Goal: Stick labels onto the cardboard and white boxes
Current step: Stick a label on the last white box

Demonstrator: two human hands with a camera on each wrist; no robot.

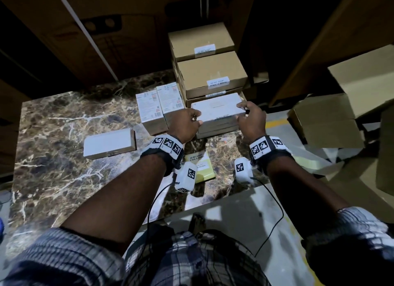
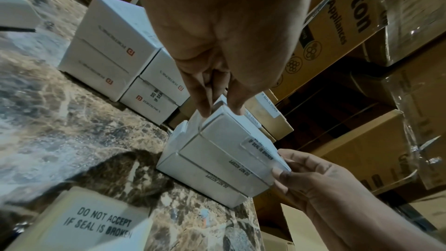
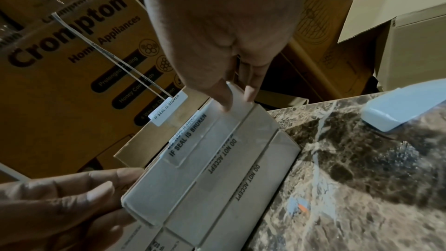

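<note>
- We see the top white box [image 1: 217, 109] on a stack of white boxes [image 1: 217, 128] at about 12 o'clock on the marble desk [image 1: 64, 136], just in front of the cardboard boxes [image 1: 211, 74].
- Our left hand [image 1: 185, 123] grips the left end of the top white box, fingers and thumb curled round that end.
- Our right hand [image 1: 251, 120] grips the right end of the same box; its fingertips [image 3: 226, 100] lie on the top face and side.
- In the wrist views, a seal label [image 2: 259, 150] reading "DO NOT ACCEPT IF SEAL IS BROKEN" wraps over the front edge of the top white box; the boxes beneath carry the same print.
- The cardboard boxes at 12 o'clock each carry a white label [image 1: 218, 81] on the near edge.
- Two printed white cartons [image 1: 160, 109] stand at about 11 o'clock, touching each other.
- A lone white box [image 1: 109, 143] lies at 9 o'clock, well apart from the stack.
- A yellow label sheet [image 1: 201, 166] lies at 6 o'clock, between the two wrists.
</note>
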